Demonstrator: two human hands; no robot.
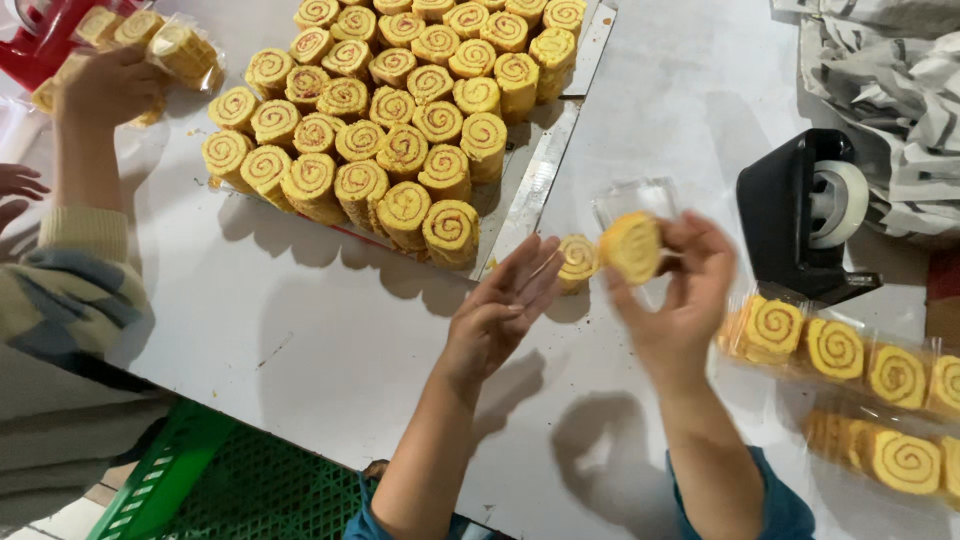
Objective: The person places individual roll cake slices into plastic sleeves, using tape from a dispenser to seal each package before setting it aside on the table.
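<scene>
The right hand (668, 290) is clamped by its fingertips on a round yellow swirl-cake slice (632, 247), held above the white desk (330, 330) just before a clear plastic pack (640, 200). The left hand (505, 305) hangs open, fingers apart, beside a second slice (577, 262). A light edge grip would likely spare the crumb. The held slice's spiral face looks toward the left hand; its short axis runs roughly level.

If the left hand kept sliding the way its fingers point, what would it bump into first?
Probably the swirl roll slice lying on the table just past the left hand fingertips. The hand's height above the table is hard to judge.
</scene>
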